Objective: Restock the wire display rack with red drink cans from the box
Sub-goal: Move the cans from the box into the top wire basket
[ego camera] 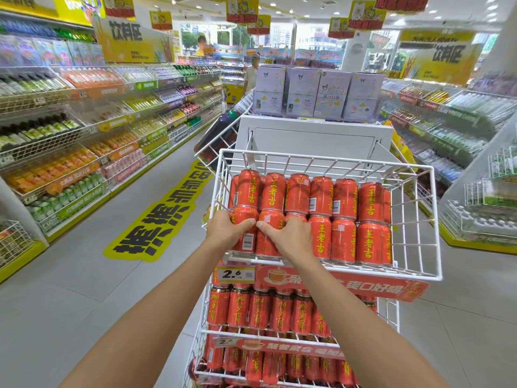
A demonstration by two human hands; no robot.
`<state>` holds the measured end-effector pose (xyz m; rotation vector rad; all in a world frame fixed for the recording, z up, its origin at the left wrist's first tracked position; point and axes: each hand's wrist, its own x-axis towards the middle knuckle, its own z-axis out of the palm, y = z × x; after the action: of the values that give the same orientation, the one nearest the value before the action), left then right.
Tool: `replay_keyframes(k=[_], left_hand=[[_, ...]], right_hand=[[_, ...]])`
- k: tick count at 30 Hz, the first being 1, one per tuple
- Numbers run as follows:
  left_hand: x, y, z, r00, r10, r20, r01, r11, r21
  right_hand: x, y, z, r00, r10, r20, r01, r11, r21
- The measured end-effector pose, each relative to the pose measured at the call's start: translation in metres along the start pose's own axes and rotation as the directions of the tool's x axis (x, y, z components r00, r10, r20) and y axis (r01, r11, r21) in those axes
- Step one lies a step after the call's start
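Red drink cans (310, 219) fill the top basket of the wire display rack (425, 219), stacked in two layers with their yellow lettering facing me. My fingers (246, 224) curl around the near-left cans of the lower layer. My left hand (226, 232) wraps the can at the basket's left corner, the one with the barcode facing me, thumb across its front. My right hand (291, 238) covers the next can to the right, thumb reaching left until the two thumb tips almost meet. Both grips look closed on their cans, pressing them in side by side; I judge this is to seat them snugly in the front row so the layer lines up with the cans to the right.

Both wrists pass over the near rim of the basket. My forearms reach up and forward from the bottom of the view, converging towards the cans, palms facing away from me.

Just below the basket hang a yellow price tag (236, 274) and a red banner (341, 285). Lower tiers of the rack already hold more red cans (263, 309). No box of cans is in view. Far behind the rack stand pale purple cartons (319, 92). A grey floor aisle (70, 275) runs to the left, lined with bottle shelves (70, 130).
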<state>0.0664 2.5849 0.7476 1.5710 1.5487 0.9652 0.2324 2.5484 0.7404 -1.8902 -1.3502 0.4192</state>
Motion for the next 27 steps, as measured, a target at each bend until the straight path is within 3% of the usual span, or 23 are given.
replay_keyframes(k=[5,9,12,16,22,27], left_hand=[[-0.007,0.016,-0.007,1.000,0.006,-0.018,-0.003,0.990,0.142],[-0.024,0.027,-0.015,0.995,0.098,0.010,-0.094,0.920,0.381],[-0.044,0.031,-0.025,0.971,0.223,0.090,-0.235,0.804,0.545],[-0.076,0.036,-0.035,0.908,0.337,0.249,-0.407,0.572,0.712],[-0.131,0.054,-0.042,0.833,0.361,0.420,-0.541,0.370,0.755],[-0.187,0.047,-0.043,0.776,0.410,0.478,-0.622,0.376,0.687]], right_hand=[[-0.002,-0.007,-0.010,0.999,0.006,0.046,-0.003,0.998,-0.060],[-0.003,-0.011,-0.022,0.994,-0.042,0.102,0.055,0.990,-0.132],[-0.011,-0.012,-0.034,0.984,-0.137,0.113,0.160,0.961,-0.226],[-0.041,-0.015,-0.060,0.940,-0.278,0.198,0.334,0.871,-0.361],[-0.100,-0.007,-0.094,0.905,-0.353,0.238,0.425,0.752,-0.503],[-0.166,0.004,-0.113,0.917,-0.329,0.227,0.399,0.726,-0.560]])
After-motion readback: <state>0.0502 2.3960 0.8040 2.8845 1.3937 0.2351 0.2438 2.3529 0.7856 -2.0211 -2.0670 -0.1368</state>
